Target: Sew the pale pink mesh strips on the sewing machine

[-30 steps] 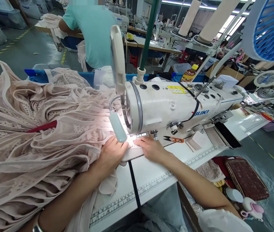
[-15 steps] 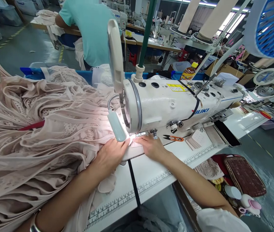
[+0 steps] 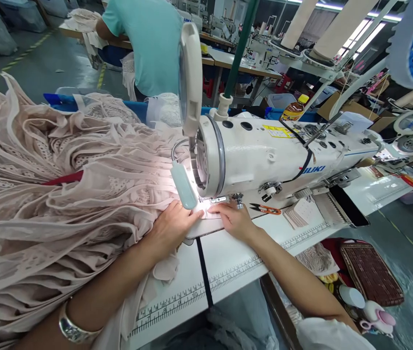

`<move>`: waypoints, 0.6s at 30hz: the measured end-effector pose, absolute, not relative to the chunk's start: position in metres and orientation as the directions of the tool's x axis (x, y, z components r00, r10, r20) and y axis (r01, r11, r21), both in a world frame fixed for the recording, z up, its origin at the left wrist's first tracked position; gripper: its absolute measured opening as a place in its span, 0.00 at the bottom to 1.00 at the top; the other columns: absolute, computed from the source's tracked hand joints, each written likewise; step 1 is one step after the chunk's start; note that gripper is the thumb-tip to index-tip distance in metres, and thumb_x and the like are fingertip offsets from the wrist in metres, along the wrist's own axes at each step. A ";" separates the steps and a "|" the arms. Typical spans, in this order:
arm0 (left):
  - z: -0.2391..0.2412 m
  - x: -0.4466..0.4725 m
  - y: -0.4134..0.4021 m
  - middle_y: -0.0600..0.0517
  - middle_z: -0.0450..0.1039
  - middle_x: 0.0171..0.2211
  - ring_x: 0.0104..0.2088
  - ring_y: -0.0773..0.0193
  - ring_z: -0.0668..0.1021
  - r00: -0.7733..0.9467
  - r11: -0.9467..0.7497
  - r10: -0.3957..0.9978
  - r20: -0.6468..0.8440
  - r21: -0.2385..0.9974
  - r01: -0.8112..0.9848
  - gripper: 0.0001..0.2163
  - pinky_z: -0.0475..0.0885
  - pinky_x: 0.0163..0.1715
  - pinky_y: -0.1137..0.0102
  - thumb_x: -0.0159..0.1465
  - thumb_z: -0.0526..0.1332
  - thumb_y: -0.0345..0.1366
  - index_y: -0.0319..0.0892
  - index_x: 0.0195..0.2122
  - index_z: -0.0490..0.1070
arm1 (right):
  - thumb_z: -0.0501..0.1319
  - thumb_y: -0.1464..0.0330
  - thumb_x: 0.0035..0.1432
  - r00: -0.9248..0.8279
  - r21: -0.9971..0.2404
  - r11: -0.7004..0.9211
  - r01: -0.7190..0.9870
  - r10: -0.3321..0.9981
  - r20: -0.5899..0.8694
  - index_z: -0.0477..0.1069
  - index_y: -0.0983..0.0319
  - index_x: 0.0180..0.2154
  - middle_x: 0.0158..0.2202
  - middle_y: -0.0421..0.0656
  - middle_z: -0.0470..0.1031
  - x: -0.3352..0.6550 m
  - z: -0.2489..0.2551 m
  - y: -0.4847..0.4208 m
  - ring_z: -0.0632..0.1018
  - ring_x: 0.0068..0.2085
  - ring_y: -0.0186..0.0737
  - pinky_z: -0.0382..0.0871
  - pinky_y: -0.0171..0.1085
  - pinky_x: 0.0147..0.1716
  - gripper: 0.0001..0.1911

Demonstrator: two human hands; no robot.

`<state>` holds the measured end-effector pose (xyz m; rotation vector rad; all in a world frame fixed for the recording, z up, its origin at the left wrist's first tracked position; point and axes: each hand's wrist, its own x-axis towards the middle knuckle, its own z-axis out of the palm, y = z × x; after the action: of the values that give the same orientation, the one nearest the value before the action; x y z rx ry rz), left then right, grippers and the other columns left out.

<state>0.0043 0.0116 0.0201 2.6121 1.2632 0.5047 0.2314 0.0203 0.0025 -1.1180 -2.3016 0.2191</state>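
Now, nearest you, the bracelet (image 3: 73,330) on your left wrist has come into view low in the frame, though that is your head tipping rather than the arm moving. Along the near edge of the surface (image 3: 228,262) runs a printed ruler (image 3: 192,296). Your left hand (image 3: 172,226) lies flat, fingers together, pressing the pink fabric (image 3: 82,204) down just left of the needle; your right hand (image 3: 233,221) is flat too, fingers stretched out on the pale edge right under the presser foot. Against the sewing machine (image 3: 272,155), both hands sit almost where they were a second ago, so the seam seems to be creeping along in small steps, not running. The lamp (image 3: 183,184) lights the spot between your fingertips. The rest of the fabric is heaped over the surface's left side. Orange snips (image 3: 265,209) lie just right of your right hand, under the machine's arm. Beyond, a bottle (image 3: 294,109) stands behind the machine, and a person in a teal shirt (image 3: 155,43) works at another table.
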 end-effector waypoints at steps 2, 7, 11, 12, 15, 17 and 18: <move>0.025 0.006 0.012 0.51 0.67 0.29 0.33 0.58 0.69 0.576 -0.613 0.789 0.212 0.317 0.724 0.15 0.62 0.32 0.66 0.63 0.50 0.24 0.45 0.41 0.73 | 0.50 0.79 0.62 -0.489 -0.367 0.633 0.681 0.767 0.415 0.78 0.55 0.42 0.40 0.38 0.82 0.232 0.001 0.021 0.80 0.42 0.37 0.73 0.36 0.43 0.21; 0.035 0.011 0.011 0.55 0.68 0.26 0.31 0.62 0.71 0.351 -0.329 0.932 0.088 0.614 0.717 0.13 0.64 0.29 0.69 0.69 0.52 0.41 0.45 0.28 0.66 | 0.50 0.79 0.61 -0.486 -0.366 0.620 0.694 0.779 0.396 0.78 0.55 0.41 0.40 0.37 0.82 0.231 0.002 0.022 0.79 0.41 0.37 0.73 0.36 0.44 0.21; 0.030 0.009 0.009 0.55 0.72 0.28 0.33 0.61 0.73 0.324 -0.246 0.946 0.028 0.711 0.658 0.15 0.67 0.32 0.69 0.68 0.54 0.46 0.45 0.27 0.67 | 0.51 0.79 0.60 -0.483 -0.372 0.617 0.694 0.781 0.395 0.78 0.55 0.40 0.40 0.37 0.82 0.231 0.003 0.022 0.80 0.41 0.37 0.73 0.36 0.43 0.20; 0.027 0.007 0.009 0.54 0.73 0.30 0.34 0.61 0.74 0.374 -0.342 0.922 0.099 0.664 0.666 0.13 0.67 0.33 0.68 0.69 0.54 0.43 0.45 0.30 0.70 | 0.51 0.79 0.60 -0.482 -0.373 0.618 0.693 0.781 0.397 0.78 0.55 0.40 0.39 0.37 0.82 0.231 0.003 0.022 0.80 0.41 0.37 0.74 0.36 0.43 0.20; 0.017 0.003 0.008 0.51 0.76 0.37 0.36 0.61 0.74 0.585 -0.677 0.736 0.341 0.340 0.653 0.11 0.66 0.33 0.68 0.70 0.51 0.31 0.45 0.41 0.74 | 0.50 0.79 0.60 -0.491 -0.387 0.628 0.675 0.774 0.401 0.77 0.55 0.40 0.39 0.37 0.82 0.232 0.002 0.022 0.80 0.41 0.37 0.74 0.36 0.44 0.20; 0.013 0.001 0.007 0.51 0.75 0.35 0.34 0.62 0.73 0.693 -0.786 0.594 0.408 0.110 0.609 0.13 0.63 0.30 0.68 0.69 0.50 0.26 0.42 0.42 0.74 | 0.50 0.80 0.61 -0.516 -0.409 0.653 0.637 0.756 0.403 0.77 0.56 0.40 0.39 0.38 0.82 0.232 0.002 0.022 0.80 0.43 0.36 0.74 0.36 0.45 0.20; 0.013 0.000 0.006 0.51 0.74 0.32 0.32 0.62 0.73 0.720 -0.802 0.554 0.419 0.034 0.597 0.12 0.61 0.28 0.68 0.69 0.50 0.24 0.40 0.40 0.74 | 0.49 0.80 0.61 -0.535 -0.419 0.671 0.612 0.741 0.406 0.76 0.56 0.39 0.39 0.38 0.82 0.232 0.003 0.022 0.80 0.43 0.35 0.74 0.35 0.45 0.20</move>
<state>0.0003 0.0065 0.0126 3.0081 1.0093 0.6785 0.2321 0.0221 0.0026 -1.0419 -2.3234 0.3043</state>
